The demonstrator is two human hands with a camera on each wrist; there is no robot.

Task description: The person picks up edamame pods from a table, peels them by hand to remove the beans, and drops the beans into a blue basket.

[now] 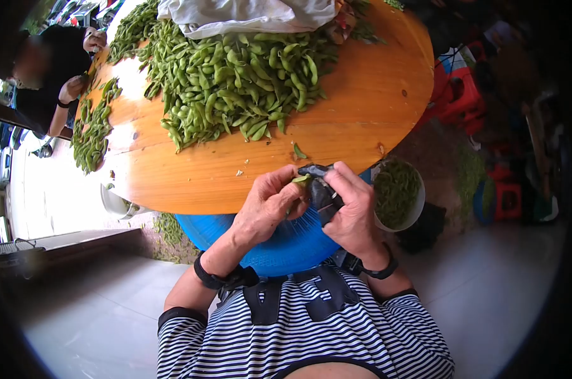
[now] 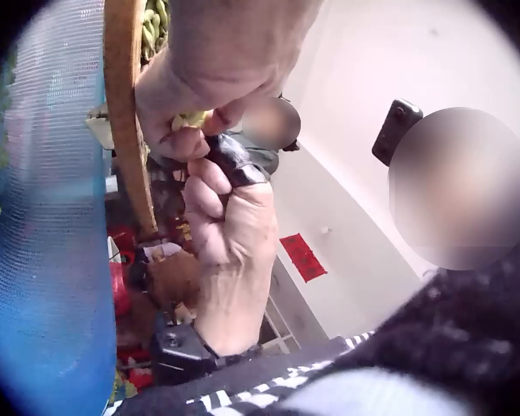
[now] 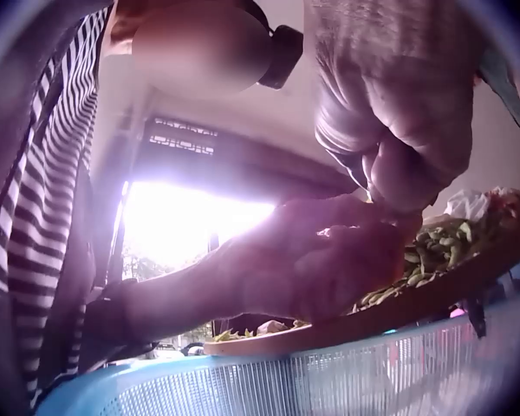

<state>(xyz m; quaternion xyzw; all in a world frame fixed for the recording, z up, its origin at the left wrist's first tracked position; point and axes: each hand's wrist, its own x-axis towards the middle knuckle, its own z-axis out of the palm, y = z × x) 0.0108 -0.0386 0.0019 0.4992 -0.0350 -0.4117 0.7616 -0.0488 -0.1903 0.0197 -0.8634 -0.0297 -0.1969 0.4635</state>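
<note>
Over the front edge of the wooden table [image 1: 210, 180], my two hands meet around one green soybean pod [image 1: 302, 179]. My left hand [image 1: 264, 203] pinches the pod between thumb and fingertips. Black wrapping [image 1: 324, 201] covers digits of my right hand [image 1: 355, 218], whose fingers are curled; in the left wrist view its black-wrapped thumb [image 2: 238, 160] presses up against the pod. A blue mesh basket [image 1: 280, 256] sits below both hands, close to my lap. In the right wrist view the hands themselves hide the pod.
A large heap of soybean pods [image 1: 235, 82] covers the table's middle, under a white cloth or bag [image 1: 248, 18]. One loose pod [image 1: 299, 151] lies nearby. White buckets flank the table, the right bucket [image 1: 418, 208] holding pods. Another person [image 1: 43, 82] works at the left; red stools [image 1: 459, 98] stand right.
</note>
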